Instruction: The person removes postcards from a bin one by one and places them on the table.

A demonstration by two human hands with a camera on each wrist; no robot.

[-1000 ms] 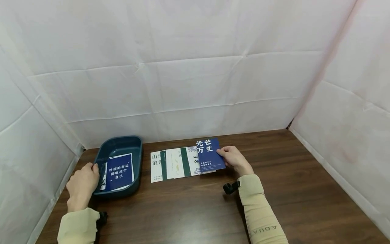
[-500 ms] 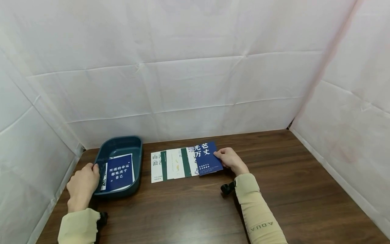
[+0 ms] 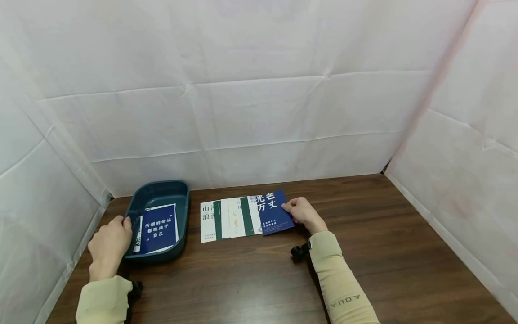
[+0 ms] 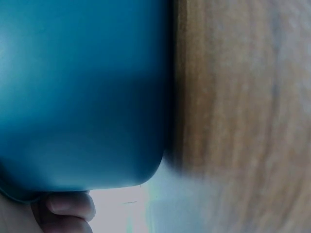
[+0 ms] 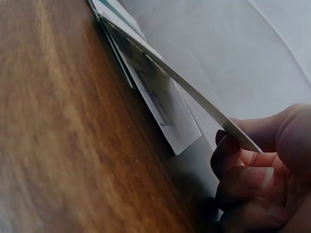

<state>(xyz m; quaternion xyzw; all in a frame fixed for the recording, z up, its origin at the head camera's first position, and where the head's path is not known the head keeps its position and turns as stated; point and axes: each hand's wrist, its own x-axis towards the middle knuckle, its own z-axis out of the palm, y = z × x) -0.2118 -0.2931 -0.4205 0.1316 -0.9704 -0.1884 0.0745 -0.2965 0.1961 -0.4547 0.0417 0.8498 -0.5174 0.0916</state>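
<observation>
My right hand (image 3: 302, 215) pinches the right edge of a dark blue card with white characters (image 3: 273, 212), lifted slightly over a row of overlapping white and green cards (image 3: 226, 218) on the brown table. The right wrist view shows that blue card (image 5: 194, 102) edge-on, held between thumb and fingers (image 5: 252, 177) above the cards lying flat (image 5: 160, 107). My left hand (image 3: 109, 243) grips the left rim of a dark teal tray (image 3: 162, 191) that holds another blue card (image 3: 158, 229). The left wrist view shows the tray wall (image 4: 82, 92) and a fingertip (image 4: 68, 204) under it.
White sheeting (image 3: 259, 90) walls the table on the back, left and right. Bare brown tabletop (image 3: 404, 252) stretches to the right of the cards and along the near side. Small black camera mounts sit at both wrists.
My right hand has drawn the blue card a little to the left and towards me over the row of cards. My left hand has stayed on the tray rim.
</observation>
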